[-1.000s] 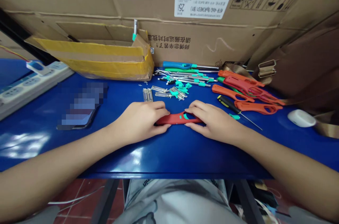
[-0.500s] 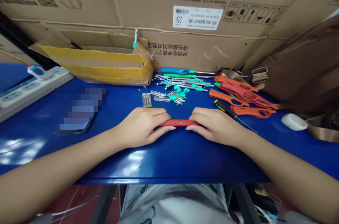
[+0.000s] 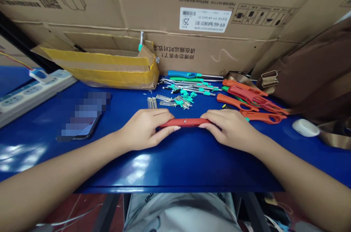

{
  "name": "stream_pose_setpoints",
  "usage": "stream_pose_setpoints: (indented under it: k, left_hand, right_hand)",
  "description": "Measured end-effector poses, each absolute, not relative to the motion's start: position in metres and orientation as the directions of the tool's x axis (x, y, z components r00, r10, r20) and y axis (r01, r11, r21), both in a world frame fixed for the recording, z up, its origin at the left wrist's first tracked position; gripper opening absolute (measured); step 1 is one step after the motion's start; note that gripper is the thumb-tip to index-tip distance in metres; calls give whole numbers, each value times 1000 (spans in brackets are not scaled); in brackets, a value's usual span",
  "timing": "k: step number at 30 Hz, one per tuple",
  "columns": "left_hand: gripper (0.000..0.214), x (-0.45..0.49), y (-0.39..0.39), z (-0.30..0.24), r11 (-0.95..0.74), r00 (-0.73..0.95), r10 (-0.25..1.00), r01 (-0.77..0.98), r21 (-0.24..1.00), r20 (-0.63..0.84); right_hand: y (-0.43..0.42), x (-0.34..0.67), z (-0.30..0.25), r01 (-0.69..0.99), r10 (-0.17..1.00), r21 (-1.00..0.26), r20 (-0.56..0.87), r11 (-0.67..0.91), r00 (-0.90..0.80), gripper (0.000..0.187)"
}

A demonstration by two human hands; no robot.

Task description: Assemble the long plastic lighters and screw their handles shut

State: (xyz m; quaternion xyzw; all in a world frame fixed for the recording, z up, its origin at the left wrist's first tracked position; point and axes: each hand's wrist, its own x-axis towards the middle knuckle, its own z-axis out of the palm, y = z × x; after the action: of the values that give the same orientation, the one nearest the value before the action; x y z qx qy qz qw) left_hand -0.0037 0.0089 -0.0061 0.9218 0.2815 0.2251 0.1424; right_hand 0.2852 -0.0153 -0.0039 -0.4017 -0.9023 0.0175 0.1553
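A red lighter casing (image 3: 186,122) is held level by its two ends above the blue table. My left hand (image 3: 148,128) pinches its left end between thumb and fingers. The right end is gripped by my right hand (image 3: 227,128), thumb underneath and fingers on top. A small pale detail shows at the middle of the casing's edge. Beyond my hands lie clear lighter fuel tanks (image 3: 164,101) and several metal lighter rods (image 3: 197,86) with green tips. Orange lighter casings (image 3: 237,102) rest past my right hand, near a screwdriver (image 3: 226,106) that is mostly hidden.
A cardboard tray with yellow tape (image 3: 109,75) stands at the back left. A phone (image 3: 85,115) and a power strip (image 3: 33,91) lie on the left. A white rounded case (image 3: 305,127) sits at the right, beside a brown bag (image 3: 309,64). Large cardboard (image 3: 137,2) closes off the back.
My hands have moved slightly apart and up along the red casing, so more of it shows between them. My right hand now covers most of the screwdriver.
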Motion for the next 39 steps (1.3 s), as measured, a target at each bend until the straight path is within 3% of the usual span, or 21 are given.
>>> stream_pose_setpoints:
  k: [4,8,10,12,14,16,18,20,25,31,37,39]
  left_hand:
    - [27,3,5,-5,-638,514,747,375,673,422]
    - [34,13,-2,-3,-191,368,924,201,961,106]
    - [33,16,-4,-3,13,366,929,125,992,-59]
    - [34,18,-2,-4,106,387,912,100,989,-137]
    - [34,17,0,-6,33,433,896,143,989,-92]
    - [27,15,3,-7,-222,511,855,214,951,85]
    - [19,12,3,-9,-492,602,752,238,838,270]
    - [19,11,1,-12,-635,659,656,217,742,369]
    - [25,13,-9,-15,-735,680,582,203,647,447]
    - [25,10,-7,-14,-784,681,543,202,587,491]
    - [20,4,4,-12,-786,678,578,313,533,455]
    - [20,4,5,-12,-765,690,601,351,539,404]
  right_hand:
    - [-18,283,-2,745,786,-254,244,617,-568,33]
    - [-23,273,2,713,770,-294,200,637,-606,37]
    - [-26,269,1,686,737,-275,193,674,-648,43]
    - [-27,268,-1,676,714,-233,193,699,-673,51]
    - [-27,270,-4,674,706,-212,209,708,-676,47]
    - [-25,273,-6,668,712,-247,237,702,-661,38]
    - [-23,276,-6,646,716,-312,251,697,-652,33]
    - [-22,277,-6,614,706,-363,234,701,-668,31]
    - [-25,273,-4,563,674,-426,169,708,-719,31]
    - [-26,273,-1,581,689,-417,173,699,-704,33]
    - [-22,277,3,755,771,-199,6,625,-636,29]
    - [-21,277,4,779,785,-178,-54,601,-617,32]
